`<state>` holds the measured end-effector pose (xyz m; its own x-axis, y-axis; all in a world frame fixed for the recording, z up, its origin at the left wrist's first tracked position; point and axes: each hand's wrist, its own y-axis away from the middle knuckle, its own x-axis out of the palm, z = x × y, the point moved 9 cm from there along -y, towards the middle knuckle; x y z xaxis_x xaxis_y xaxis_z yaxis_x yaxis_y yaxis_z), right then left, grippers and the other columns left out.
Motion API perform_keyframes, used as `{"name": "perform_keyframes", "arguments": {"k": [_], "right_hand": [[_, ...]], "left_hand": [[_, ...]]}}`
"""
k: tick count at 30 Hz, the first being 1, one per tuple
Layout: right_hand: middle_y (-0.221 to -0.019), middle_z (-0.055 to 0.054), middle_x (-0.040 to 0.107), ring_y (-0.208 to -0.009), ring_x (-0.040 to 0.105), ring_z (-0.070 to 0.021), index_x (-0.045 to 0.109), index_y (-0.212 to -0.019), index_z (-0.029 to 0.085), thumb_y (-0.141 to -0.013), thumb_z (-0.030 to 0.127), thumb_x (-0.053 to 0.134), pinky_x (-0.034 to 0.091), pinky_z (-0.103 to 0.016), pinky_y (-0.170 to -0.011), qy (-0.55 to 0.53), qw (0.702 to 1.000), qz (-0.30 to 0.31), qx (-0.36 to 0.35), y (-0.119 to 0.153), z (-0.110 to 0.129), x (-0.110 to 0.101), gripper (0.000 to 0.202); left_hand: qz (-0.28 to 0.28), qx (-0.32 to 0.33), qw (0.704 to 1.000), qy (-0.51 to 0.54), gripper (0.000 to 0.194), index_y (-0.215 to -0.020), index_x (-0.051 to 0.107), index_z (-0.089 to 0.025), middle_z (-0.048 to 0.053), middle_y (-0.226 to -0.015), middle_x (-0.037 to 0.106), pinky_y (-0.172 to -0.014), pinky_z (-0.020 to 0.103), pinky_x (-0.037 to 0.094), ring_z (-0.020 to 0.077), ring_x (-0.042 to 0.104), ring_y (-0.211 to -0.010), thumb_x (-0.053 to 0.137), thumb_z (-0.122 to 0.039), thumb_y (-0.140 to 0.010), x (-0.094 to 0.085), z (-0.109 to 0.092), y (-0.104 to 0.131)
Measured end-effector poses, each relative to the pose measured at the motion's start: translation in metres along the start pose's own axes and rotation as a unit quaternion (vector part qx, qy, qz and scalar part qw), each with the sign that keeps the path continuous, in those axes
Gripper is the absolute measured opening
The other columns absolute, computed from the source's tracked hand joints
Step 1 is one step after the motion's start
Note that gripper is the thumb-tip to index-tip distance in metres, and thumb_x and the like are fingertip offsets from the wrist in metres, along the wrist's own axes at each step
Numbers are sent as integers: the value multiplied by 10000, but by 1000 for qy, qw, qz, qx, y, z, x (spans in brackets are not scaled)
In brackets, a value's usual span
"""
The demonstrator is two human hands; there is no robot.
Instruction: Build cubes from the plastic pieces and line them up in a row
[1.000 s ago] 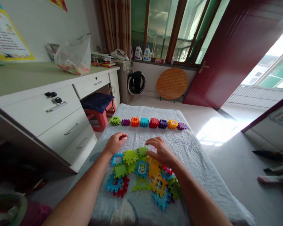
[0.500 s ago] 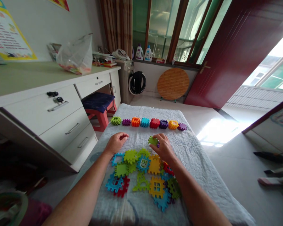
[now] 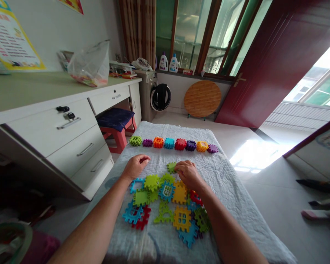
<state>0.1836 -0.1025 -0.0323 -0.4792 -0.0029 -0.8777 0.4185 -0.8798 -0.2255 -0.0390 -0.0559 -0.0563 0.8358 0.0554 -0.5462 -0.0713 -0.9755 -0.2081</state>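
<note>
My left hand rests on the cloth with its fingers curled together, and nothing shows in it. Fingers bent and drawn together, my right hand is at the right edge of a green interlocking tile. Whether anything is inside those fingers is hidden. Nearer to me lies a loose spread of toothed plastic tiles, among them a yellow window tile, a blue window tile, a plain yellow tile and a red tile. My right forearm covers part of the spread.
Beyond my hands, a row of assembled blocks crosses the cloth-covered table, including an orange block and a red block. A white desk and a stool stand on the left. A washing machine is behind.
The green tile has shifted slightly left and down, and my right fingers have moved from around it to its right edge. The purple seen beside it no longer shows. My left hand stays put.
</note>
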Motion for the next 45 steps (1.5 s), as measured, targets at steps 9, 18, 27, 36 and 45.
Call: {"name": "perform_keyframes", "arguments": {"k": [9, 18, 27, 36, 45], "right_hand": [[-1044, -31, 676, -1004, 526, -224, 669, -947, 234, -815, 198, 568, 329, -380, -888, -6, 999, 25, -30, 1, 33, -8, 170], [-1135, -76, 615, -1053, 505, -264, 566, -1185, 253, -737, 353, 690, 346, -402, -900, 16, 981, 157, -114, -8, 107, 33, 475], [-1054, -48, 550, -994, 522, -195, 575, -1024, 210, -668, 68, 578, 389, -335, -889, -105, 988, 77, -89, -14, 82, 19, 383], [-1023, -54, 529, -952, 510, -200, 547, -977, 196, -707, 123, 583, 384, -342, -854, -78, 994, -49, 50, -17, 14, -6, 282], [-988, -57, 595, -966, 464, -245, 606, -992, 227, -745, 455, 663, 318, -374, -826, 60, 998, 8, -20, -14, 53, 12, 341]], "left_hand": [[-3, 1, 1000, 3, 256, -830, 681, -178, 32, -810, 715, -725, 271, 492, 185, 644, -759, 525, -358, -738, -1, -1, 1], [1, 8, 1000, 9, 252, -846, 675, -169, 36, -801, 706, -695, 274, 487, 184, 637, -743, 503, -334, -763, -1, -2, 2], [2, 7, 1000, 8, 254, -853, 680, -163, 38, -807, 708, -698, 275, 487, 180, 636, -740, 504, -325, -767, 1, 1, 0], [4, 4, 1000, 6, 245, -851, 685, -169, 32, -799, 709, -687, 262, 486, 174, 637, -736, 516, -319, -757, 2, 4, 0], [7, 17, 1000, 2, 231, -854, 679, -172, 32, -807, 709, -718, 265, 493, 175, 646, -757, 507, -298, -765, 3, 1, 0]]}}
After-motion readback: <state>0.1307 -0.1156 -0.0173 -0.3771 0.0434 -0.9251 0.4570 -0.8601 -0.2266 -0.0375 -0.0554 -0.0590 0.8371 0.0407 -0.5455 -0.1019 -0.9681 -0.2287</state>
